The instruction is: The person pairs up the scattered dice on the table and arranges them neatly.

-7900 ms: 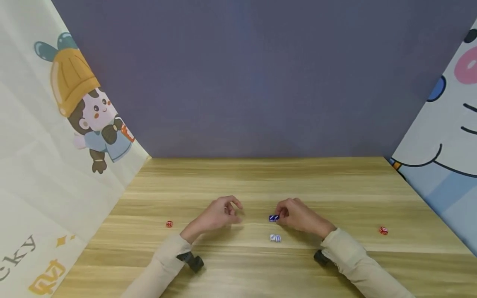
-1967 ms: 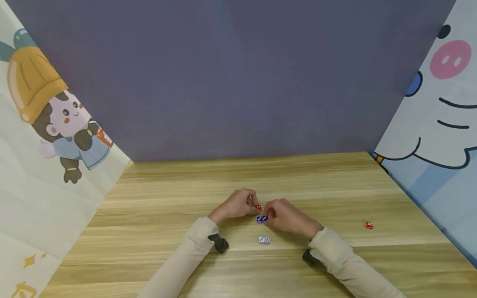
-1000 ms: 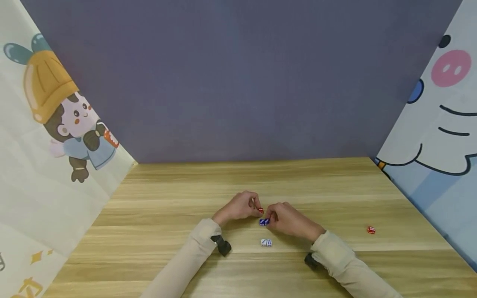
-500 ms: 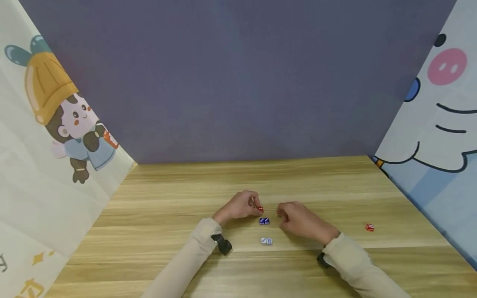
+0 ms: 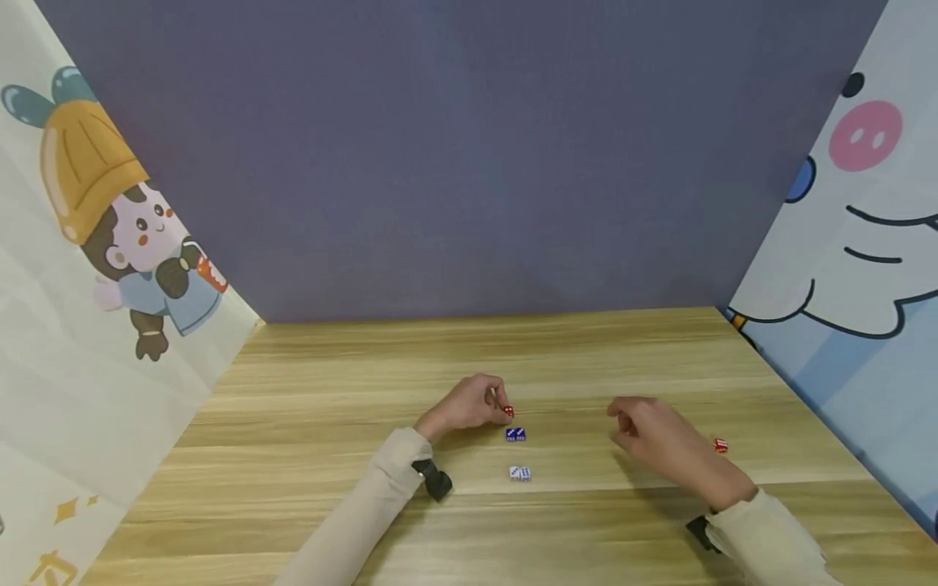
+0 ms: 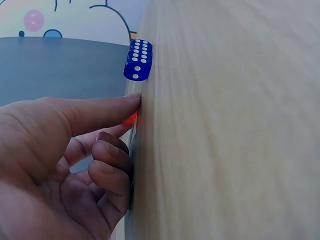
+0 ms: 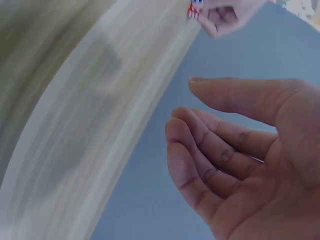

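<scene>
My left hand point(image 5: 469, 403) pinches a red die point(image 5: 509, 412) between thumb and forefinger, low on the table just behind a pair of blue dice point(image 5: 516, 435). In the left wrist view the thumb hides most of that red die point(image 6: 131, 119), and the blue dice point(image 6: 138, 60) stand beyond the fingertips. Nearer the front, two white dice point(image 5: 519, 474) sit side by side. Over the right part of the table, my right hand point(image 5: 663, 439) holds nothing; the right wrist view shows its thumb apart from loosely bent fingers. Another red die point(image 5: 721, 445) lies just beyond that hand's back.
The wooden table point(image 5: 352, 358) ends at a grey-blue panel point(image 5: 469, 163) behind. Printed cloths with a cartoon child point(image 5: 154, 236) and a pig-like figure point(image 5: 865, 138) hang at the left and right sides.
The left hand has brought the red die from the left side to behind the blue dice. The right hand has let go of the blue dice and moved right, towards the other red die.
</scene>
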Motion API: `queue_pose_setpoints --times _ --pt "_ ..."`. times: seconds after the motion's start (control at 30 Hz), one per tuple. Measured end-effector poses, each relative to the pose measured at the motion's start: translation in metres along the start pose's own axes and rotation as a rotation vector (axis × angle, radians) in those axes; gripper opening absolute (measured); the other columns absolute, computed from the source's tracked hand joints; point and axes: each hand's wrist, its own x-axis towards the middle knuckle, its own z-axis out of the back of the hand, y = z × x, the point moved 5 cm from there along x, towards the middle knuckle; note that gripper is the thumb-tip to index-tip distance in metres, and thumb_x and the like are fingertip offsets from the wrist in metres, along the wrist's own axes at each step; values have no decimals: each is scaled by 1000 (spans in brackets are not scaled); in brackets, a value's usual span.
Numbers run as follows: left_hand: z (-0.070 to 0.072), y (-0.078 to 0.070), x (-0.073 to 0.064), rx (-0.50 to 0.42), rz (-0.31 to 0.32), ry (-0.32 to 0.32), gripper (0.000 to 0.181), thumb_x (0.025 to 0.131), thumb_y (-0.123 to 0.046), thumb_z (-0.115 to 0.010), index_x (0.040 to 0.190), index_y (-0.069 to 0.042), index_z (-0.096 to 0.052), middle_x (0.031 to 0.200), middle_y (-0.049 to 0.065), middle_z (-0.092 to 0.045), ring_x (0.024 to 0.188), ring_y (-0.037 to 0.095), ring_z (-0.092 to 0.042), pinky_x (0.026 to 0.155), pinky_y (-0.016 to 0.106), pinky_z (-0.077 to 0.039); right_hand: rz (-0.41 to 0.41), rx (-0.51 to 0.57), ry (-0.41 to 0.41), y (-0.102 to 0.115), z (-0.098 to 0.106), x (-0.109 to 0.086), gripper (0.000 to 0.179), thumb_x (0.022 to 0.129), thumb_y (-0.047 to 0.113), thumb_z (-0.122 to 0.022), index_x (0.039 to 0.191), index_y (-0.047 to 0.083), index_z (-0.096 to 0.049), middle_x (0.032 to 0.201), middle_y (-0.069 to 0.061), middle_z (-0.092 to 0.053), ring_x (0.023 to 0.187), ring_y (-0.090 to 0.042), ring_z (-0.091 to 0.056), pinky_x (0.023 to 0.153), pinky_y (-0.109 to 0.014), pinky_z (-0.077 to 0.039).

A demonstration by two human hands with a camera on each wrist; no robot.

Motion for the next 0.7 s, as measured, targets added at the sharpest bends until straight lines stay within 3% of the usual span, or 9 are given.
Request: queue_pose_setpoints --times 0.2,0.37,0.7 --pt "1 -1 0 7 4 -10 18 81 -11 -83 83 -7 -66 67 -3 -62 56 6 -49 51 20 -39 -67 7 -50 -27 12 -16 28 86 5 -75 112 -3 -67 85 2 -65 74 -10 -60 62 -31 -51" --pt "2 -1 -1 -5 -5 -10 17 81 -9 -83 84 -5 -67 68 -1 -63 56 6 -50 52 20 -39 -104 -32 -92 -49 21 -26 29 84 4 -76 110 -5 -67 89 -6 -67 77 -18 -63 64 -38 -54" --pt "2 0 -2 5 -10 -14 18 80 -11 -84 84 -6 -67 70 -3 -64 59 6 -51 54 21 -41 -204 -105 -68 -98 32 -41 38 81 8 -79 111 -11 -64 96 -24 -63 77 -34 -63 64 -47 -52"
